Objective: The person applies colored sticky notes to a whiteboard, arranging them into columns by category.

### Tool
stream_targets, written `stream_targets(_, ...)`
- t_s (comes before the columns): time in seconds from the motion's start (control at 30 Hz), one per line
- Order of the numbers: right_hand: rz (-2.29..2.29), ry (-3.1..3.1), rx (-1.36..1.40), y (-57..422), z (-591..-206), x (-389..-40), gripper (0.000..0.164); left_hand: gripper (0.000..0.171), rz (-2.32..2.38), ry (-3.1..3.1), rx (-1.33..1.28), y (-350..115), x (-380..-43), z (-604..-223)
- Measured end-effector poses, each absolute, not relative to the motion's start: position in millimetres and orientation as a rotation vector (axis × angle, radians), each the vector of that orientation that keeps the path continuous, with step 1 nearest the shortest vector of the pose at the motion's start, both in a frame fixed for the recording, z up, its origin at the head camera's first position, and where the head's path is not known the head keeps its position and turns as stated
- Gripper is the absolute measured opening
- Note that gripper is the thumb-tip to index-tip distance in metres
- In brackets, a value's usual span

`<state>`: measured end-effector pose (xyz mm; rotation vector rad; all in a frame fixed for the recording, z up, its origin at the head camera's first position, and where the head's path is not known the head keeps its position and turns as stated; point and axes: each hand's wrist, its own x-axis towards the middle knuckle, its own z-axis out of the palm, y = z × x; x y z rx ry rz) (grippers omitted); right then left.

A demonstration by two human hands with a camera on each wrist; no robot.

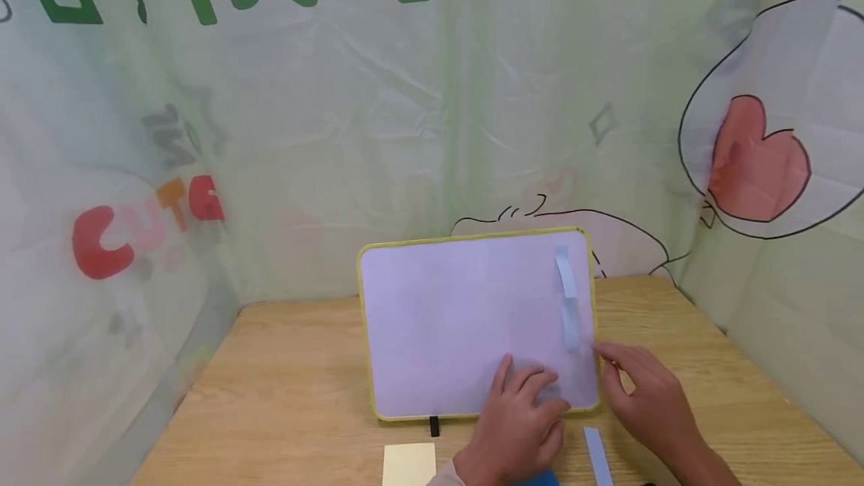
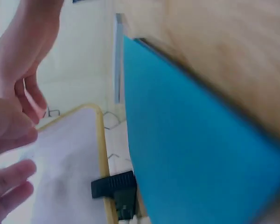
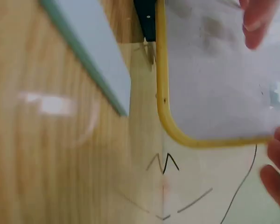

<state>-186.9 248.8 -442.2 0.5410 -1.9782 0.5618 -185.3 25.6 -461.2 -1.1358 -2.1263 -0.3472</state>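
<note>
Left hand [image 1: 520, 418]: fingers apart, over the lower right of the whiteboard [image 1: 445, 321], which stands right of centre in the head frame. Right hand [image 1: 644, 392]: fingers at the board's right edge; whether they pinch it cannot be told. Two pale blue strips [image 1: 565, 272] form a column near that edge. Judgement: brace the frame lightly while smoothing, lest it tip. The left wrist view shows the blue sheet's [image 2: 191, 140] broad face; the head view, only a corner.
</note>
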Motion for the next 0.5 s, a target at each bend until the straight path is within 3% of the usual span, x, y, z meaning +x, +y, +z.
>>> stream_targets(0.07, 0.578, -2.047, 0.548, 253, -443, -182, 0.022, 0.015, -0.374, -2.148, -1.137, 24, -183, -460)
stream_targets(0.27, 0.666, -2.340, 0.601, 264, -447, -171, 0.028, 0.011, -0.350, -2.165, -1.170, 22, -176, -458)
stream_targets(0.5, 0.924, -2.788, 0.716, 268, -450, -171, 0.009, 0.014, -0.291, -2.234, -1.229, 17, -171, -459)
